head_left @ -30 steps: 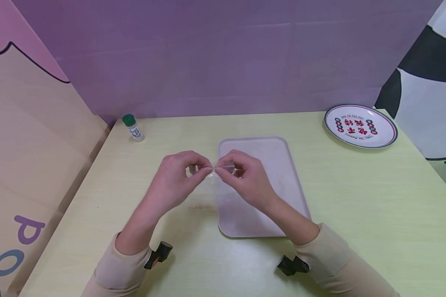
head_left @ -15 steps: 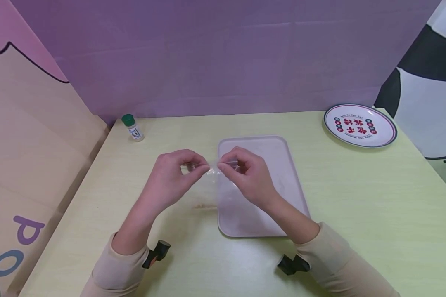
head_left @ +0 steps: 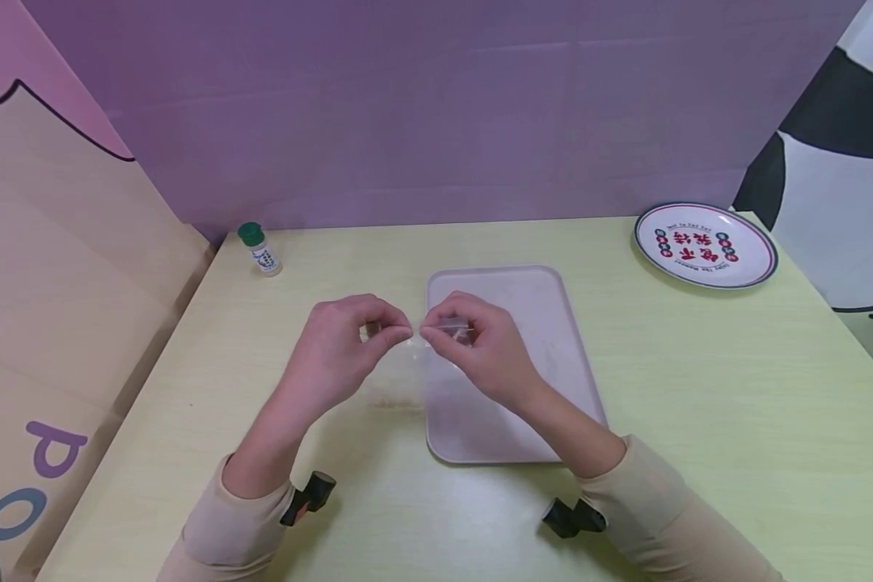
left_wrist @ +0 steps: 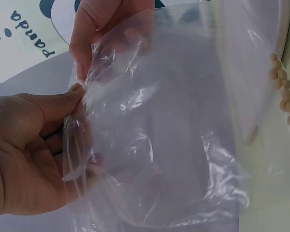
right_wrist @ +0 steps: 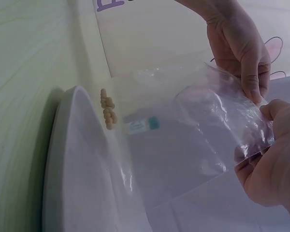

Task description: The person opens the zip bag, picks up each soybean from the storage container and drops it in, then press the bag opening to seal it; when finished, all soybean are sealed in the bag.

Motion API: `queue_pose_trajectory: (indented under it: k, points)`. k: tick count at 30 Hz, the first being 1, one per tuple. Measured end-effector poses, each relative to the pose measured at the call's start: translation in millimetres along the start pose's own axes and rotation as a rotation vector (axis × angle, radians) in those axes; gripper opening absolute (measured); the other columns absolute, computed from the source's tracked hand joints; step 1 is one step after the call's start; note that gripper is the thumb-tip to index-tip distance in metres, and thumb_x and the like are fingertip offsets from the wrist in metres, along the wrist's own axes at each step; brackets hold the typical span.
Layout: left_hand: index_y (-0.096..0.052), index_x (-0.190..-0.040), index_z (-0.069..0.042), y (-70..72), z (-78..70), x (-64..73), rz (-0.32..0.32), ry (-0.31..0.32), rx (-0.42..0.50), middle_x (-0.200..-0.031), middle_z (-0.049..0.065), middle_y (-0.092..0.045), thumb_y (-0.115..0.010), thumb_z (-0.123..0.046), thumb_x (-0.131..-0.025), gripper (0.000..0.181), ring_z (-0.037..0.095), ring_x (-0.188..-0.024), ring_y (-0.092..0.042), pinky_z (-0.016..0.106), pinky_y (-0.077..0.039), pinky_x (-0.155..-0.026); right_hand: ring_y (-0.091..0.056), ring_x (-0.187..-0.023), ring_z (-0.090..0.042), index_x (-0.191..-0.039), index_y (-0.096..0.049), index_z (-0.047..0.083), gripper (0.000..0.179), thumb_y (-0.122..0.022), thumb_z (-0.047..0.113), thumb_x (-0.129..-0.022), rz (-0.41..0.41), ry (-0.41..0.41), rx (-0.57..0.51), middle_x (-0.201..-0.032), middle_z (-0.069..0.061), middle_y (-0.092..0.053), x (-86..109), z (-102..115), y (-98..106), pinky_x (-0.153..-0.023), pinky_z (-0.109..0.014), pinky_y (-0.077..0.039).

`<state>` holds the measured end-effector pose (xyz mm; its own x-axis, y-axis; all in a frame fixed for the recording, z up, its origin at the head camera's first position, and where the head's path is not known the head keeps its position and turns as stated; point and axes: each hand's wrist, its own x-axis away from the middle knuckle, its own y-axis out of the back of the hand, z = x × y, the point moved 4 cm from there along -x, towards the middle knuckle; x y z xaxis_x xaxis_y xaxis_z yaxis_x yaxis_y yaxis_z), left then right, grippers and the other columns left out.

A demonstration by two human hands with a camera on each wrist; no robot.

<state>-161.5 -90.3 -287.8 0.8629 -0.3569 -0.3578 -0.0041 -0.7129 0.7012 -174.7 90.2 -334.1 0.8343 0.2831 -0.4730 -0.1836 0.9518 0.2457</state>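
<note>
A clear plastic zip bag (left_wrist: 154,121) hangs between my two hands, its top edge uppermost. Several round, pale tan beans (left_wrist: 285,92), which look like soybeans, lie along its bottom. My left hand (head_left: 338,343) pinches the top edge between thumb and fingers. Close beside it, my right hand (head_left: 483,343) pinches the same edge, a small gap apart from the left fingertips in the head view. The bag hangs partly over the left side of a pale tray (head_left: 516,420). Whether its mouth is sealed cannot be told.
At the back left of the table (head_left: 698,420) stands a small bottle (head_left: 265,257) with a green cap. An oval white plate (head_left: 706,271) with red lettering sits at the back right. A purple wall panel (head_left: 436,121) rises behind the table.
My hands drew slightly apart half a second ago and are now nearer each other again, still pinching the bag's edge. The bottle, plate and tray have stayed put.
</note>
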Motion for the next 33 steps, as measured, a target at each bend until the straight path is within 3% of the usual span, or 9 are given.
queue_pose_trajectory:
  k: [8,14,22,29,33]
  points:
    - [-0.078,-0.096,-0.013,1.7,4.4,-0.8,0.031,0.053,0.03,-0.084,-0.008,-0.071,-0.078,-0.015,-0.091,0.005,0.012,-0.078,-0.06,0.035,-0.051,-0.07,-0.056,-0.071,-0.018,-0.094,-0.07,0.004,0.002,-0.072,0.004,-0.093,-0.02,-0.021,-0.011,-0.087,-0.004,-0.063,-1.0,-1.9,2.3,-0.057,-0.024,-0.05]
    - [-0.077,-0.095,-0.012,3.3,3.8,-0.7,0.016,0.082,0.027,-0.085,-0.006,-0.072,-0.078,-0.014,-0.091,0.004,0.013,-0.08,-0.063,0.038,-0.054,-0.074,-0.057,-0.073,-0.019,-0.095,-0.069,0.002,0.005,-0.071,0.006,-0.094,-0.036,-0.047,-0.051,-0.09,-0.006,-0.065,-1.3,-2.9,2.4,-0.059,-0.024,-0.051]
    - [-0.077,-0.094,-0.01,3.1,0.0,0.3,-0.012,0.05,-0.015,-0.085,-0.005,-0.071,-0.078,-0.011,-0.09,0.004,0.014,-0.078,-0.062,0.034,-0.052,-0.071,-0.061,-0.076,-0.019,-0.094,-0.071,0.002,0.005,-0.073,0.006,-0.092,-0.033,-0.067,-0.071,-0.09,-0.006,-0.066,-1.0,-3.8,2.0,-0.063,-0.026,-0.056]
    - [-0.077,-0.096,-0.011,-1.6,-2.8,0.9,0.009,0.008,-0.005,-0.085,-0.006,-0.071,-0.078,-0.011,-0.09,0.006,0.013,-0.077,-0.06,0.033,-0.05,-0.066,-0.066,-0.082,-0.019,-0.093,-0.074,0.007,0.002,-0.075,0.009,-0.091,0.004,-0.07,-0.044,-0.089,-0.001,-0.067,0.2,-2.3,0.4,-0.07,-0.038,-0.058]
    - [-0.077,-0.099,-0.011,-1.4,-1.4,0.7,0.016,0.005,0.009,-0.088,-0.006,-0.071,-0.078,-0.013,-0.09,0.008,0.013,-0.079,-0.061,0.036,-0.052,-0.07,-0.066,-0.081,-0.019,-0.091,-0.073,0.005,0.004,-0.075,0.008,-0.091,-0.012,-0.042,-0.023,-0.087,-0.001,-0.066,0.0,-1.4,1.5,-0.068,-0.036,-0.058]
